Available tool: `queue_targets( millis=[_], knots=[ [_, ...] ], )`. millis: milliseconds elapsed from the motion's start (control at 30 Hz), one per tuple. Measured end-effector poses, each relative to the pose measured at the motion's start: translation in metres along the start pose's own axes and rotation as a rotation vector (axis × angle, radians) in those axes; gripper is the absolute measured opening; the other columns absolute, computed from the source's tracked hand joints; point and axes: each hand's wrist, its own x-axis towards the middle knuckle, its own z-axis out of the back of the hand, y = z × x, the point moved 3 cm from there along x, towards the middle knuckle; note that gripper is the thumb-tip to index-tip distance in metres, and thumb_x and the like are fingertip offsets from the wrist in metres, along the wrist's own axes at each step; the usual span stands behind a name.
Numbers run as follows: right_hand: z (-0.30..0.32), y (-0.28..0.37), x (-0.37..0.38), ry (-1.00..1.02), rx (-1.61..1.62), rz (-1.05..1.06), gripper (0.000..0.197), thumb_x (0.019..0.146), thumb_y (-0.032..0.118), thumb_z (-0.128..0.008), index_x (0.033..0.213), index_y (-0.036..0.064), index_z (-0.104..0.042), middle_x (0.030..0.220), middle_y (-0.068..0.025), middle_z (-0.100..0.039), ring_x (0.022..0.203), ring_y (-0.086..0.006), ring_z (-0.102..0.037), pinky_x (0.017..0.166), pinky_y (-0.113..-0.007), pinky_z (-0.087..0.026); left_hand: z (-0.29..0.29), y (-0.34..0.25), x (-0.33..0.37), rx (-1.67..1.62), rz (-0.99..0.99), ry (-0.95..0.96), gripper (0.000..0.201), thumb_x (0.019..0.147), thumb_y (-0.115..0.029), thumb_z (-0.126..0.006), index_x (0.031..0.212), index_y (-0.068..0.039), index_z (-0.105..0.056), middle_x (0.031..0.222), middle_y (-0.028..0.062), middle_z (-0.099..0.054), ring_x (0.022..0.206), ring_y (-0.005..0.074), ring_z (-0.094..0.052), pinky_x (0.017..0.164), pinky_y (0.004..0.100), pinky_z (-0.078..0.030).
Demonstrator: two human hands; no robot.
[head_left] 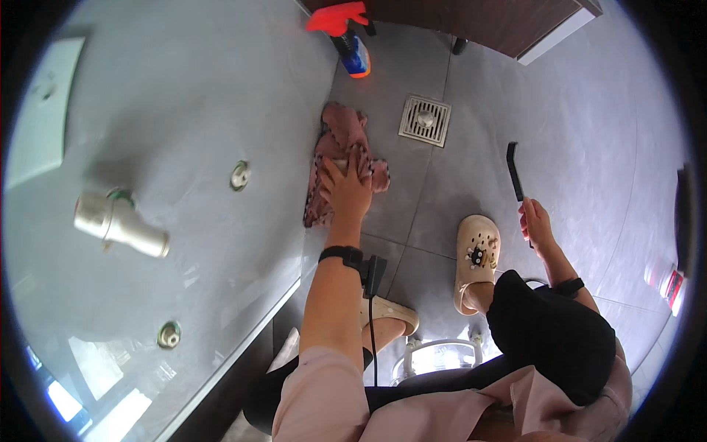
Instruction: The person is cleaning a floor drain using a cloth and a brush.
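My left hand (346,188) rests on a crumpled pink cloth (341,125) with a dark stitched edge, its fingers bent into the folds. The cloth lies where the grey floor meets the grey wall. A small pale patch shows beside the fingers, too unclear to name. On the right, my right hand (537,222) is closed around a slim black brush (515,171), held above the floor with its angled head pointing away from me. Its bristles cannot be made out. Beyond the cloth stands a spray bottle (355,55) with a red trigger head and blue body.
A square metal floor drain (425,120) lies right of the cloth. A dark cabinet (501,22) overhangs the far floor. From the left wall sticks a white pipe elbow (121,225), near a pipe fitting (240,175). My beige clog (477,258) stands between my hands.
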Motion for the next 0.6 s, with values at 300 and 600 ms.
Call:
queue_targets(
  millis=[300,600],
  knots=[
    [-0.010,0.009,0.020,0.014,-0.183,0.134,0.037,0.089,0.036,-0.044,0.075,0.0021,-0.051,0.050,-0.0007,-0.043,0.044,-0.0090,-0.041,0.042,-0.025,-0.033,-0.011,-0.046,-0.058,0.253,-0.380,0.170,0.056,0.076,-0.039,-0.056,0.127,-0.022,-0.039,0.127,0.0247,-0.026,0.108,0.0419,-0.032,0.086,0.0516,-0.034],
    [-0.009,-0.004,0.021,-0.016,-0.130,0.111,0.037,0.088,0.035,-0.045,0.074,0.0017,-0.051,0.052,-0.0015,-0.044,0.047,-0.0089,-0.042,0.044,-0.025,-0.035,-0.041,-0.059,-0.131,0.227,-0.547,0.312,0.052,0.074,-0.039,-0.059,0.121,-0.020,-0.045,0.101,0.0165,-0.040,0.092,0.0320,-0.040,0.071,0.0381,-0.045]
  ],
)
